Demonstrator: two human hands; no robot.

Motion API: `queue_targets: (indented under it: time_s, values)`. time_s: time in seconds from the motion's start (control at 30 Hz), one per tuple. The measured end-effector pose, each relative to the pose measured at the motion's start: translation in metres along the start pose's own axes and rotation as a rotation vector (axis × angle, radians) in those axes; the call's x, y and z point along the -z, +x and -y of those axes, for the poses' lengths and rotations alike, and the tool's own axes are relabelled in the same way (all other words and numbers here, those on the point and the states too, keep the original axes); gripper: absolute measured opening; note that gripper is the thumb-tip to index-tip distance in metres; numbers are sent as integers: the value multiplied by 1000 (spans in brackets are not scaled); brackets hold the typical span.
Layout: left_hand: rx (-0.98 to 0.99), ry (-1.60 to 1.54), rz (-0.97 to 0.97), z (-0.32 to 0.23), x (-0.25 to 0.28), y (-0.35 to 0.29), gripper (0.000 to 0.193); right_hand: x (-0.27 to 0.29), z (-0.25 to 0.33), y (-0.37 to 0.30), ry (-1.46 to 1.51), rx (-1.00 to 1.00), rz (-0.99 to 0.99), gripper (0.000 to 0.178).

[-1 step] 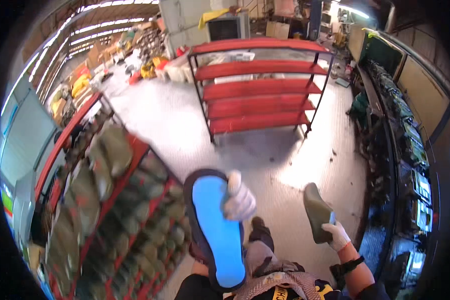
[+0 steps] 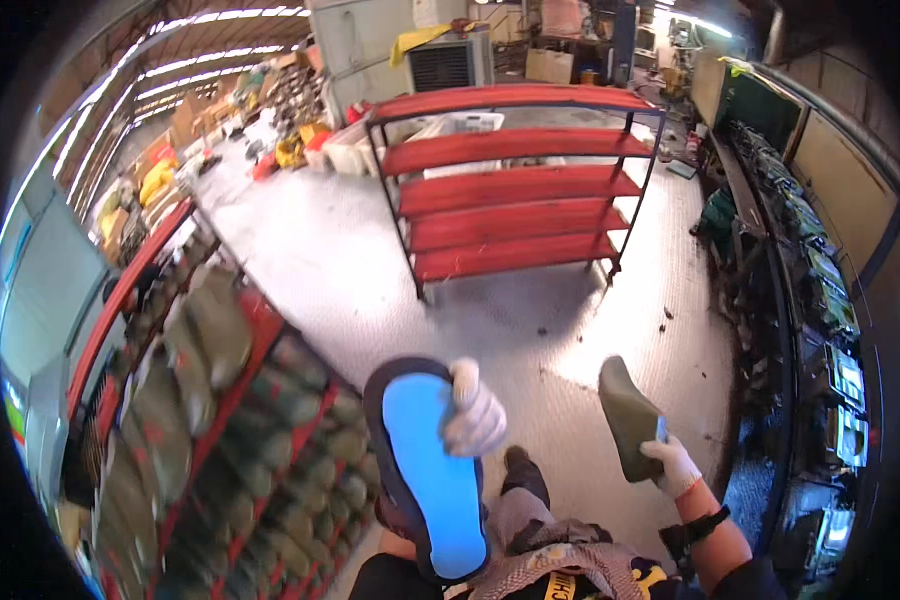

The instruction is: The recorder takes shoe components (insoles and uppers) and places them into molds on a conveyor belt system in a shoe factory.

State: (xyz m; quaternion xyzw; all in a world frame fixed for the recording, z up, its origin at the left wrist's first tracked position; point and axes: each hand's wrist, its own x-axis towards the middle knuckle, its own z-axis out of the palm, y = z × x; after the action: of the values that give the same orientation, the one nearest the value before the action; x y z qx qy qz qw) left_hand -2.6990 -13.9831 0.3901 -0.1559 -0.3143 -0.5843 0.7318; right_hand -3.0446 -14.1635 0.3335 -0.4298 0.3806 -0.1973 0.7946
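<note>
My left hand [image 2: 475, 412], in a whitish glove, grips the edge of a shoe sole [image 2: 425, 470] with a bright blue face and a raised black rim. The sole stands nearly upright, and its blue side faces me. At the right, my gloved right hand [image 2: 674, 464] holds an olive-green shoe last [image 2: 628, 415] by its thick end, with the toe pointing up and away. A strip of paler blue shows on the last beside my fingers. The two pieces are apart from each other.
A rack [image 2: 240, 425] filled with rows of olive-green lasts stands close on my left. Ahead is a red-shelved rack [image 2: 515, 185] on a dark frame. A long line of machinery [image 2: 815, 270] runs along the right. Dark scraps [image 2: 665, 320] lie on the floor.
The view has shifted slightly. The sole and my left hand appear a little lower; the last and my right hand appear slightly farther left. Both hands keep their hold.
</note>
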Motion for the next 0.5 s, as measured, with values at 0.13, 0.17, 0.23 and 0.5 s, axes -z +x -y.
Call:
queue_targets:
  time_s: [0.13,0.17,0.23,0.5]
  values:
    - [27,55,-37,-44,101,74,25,-34,87,146,103,115,106,60]
    - [38,60,-71,-46,117,88,25,-38,108,173,129,154,151,62]
    - [0,88,-218,-72,144,131,27,-52,171,233,181,151,235,64]
    - [-294,381,-210,-180,262,198,38,-156,503,569,321,479,564,49]
